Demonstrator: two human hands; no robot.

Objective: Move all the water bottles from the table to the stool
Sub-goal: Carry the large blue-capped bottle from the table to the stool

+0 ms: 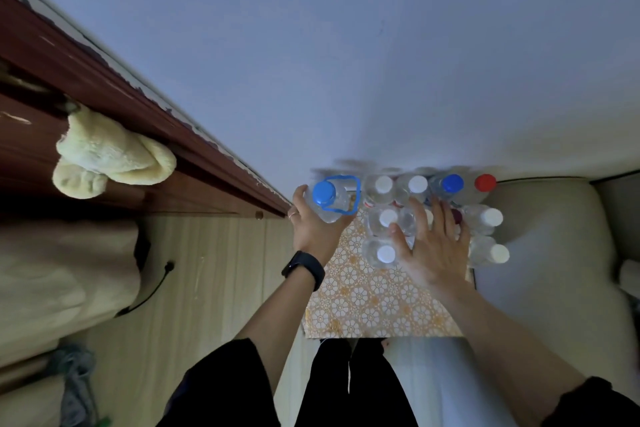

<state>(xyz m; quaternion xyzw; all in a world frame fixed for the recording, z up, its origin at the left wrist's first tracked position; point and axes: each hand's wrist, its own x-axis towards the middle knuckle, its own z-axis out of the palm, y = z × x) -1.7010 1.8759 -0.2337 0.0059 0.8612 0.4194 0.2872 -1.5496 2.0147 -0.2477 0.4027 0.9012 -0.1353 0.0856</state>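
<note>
Left hand [313,230] grips blue-capped bottle [327,201], upright, at table [374,305] far left corner. Right hand [431,246] open, fingers spread, touching clear bottle [407,220] in cluster; nearer remaining bottles.

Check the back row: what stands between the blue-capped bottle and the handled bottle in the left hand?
Head view: two white-capped bottles stand between the blue-capped bottle and the handled bottle.
</note>
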